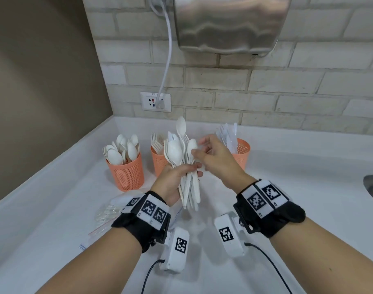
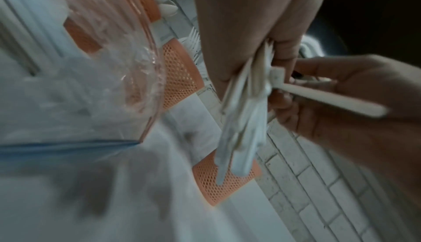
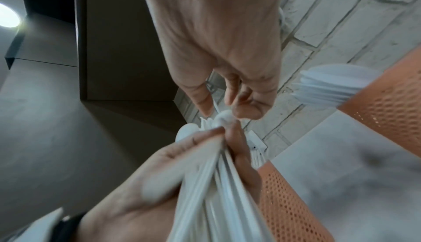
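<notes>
While our left hand (image 1: 170,183) curls its fingers round a bundle of white cutlery (image 1: 190,185), held upright above the bench (image 1: 287,198), our right hand (image 1: 218,159) pinches one spoon (image 1: 192,146) at the bundle's top. Just behind stand the spoon cup (image 1: 127,174), fork cup (image 1: 159,163) and a third cup (image 1: 243,152), all orange mesh.

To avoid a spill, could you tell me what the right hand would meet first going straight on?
A spoon in the bundle that the left hand grips; the right hand seems to pinch it.
</notes>
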Available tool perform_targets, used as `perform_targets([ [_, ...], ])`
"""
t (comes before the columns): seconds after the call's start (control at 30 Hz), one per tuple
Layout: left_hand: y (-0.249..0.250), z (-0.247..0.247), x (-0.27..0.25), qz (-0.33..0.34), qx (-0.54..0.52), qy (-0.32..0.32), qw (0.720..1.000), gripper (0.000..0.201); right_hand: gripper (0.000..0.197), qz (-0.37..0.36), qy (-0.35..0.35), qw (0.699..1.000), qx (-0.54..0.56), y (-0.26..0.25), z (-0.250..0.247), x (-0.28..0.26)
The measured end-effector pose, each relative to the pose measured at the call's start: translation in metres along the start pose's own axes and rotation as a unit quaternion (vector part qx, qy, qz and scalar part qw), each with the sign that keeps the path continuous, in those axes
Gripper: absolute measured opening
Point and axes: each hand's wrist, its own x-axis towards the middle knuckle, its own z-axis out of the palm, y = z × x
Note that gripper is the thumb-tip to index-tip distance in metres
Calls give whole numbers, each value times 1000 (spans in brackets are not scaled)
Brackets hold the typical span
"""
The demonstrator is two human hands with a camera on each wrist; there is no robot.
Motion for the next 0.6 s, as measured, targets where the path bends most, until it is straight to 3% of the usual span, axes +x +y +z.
perform_targets([
  [0.13,6,-2,0,3,-80,-27,996,19,38,-14,-84,996,-41,11,5,-17],
  [0.23,7,-2,0,-5,-87,-6,996,11,58,-1,-145,988,-49,17,9,-24],
  [0.3,7,-2,2,6,-83,13,996,10,61,22,-171,985,-31,20,10,-27],
  [0.43,4,3,4,20,7,66,998,19,57,28,-207,977,35,22,19,-28],
  [0.6,9,4,3,6,52,35,998,17,23,6,-186,981,56,17,24,-26],
])
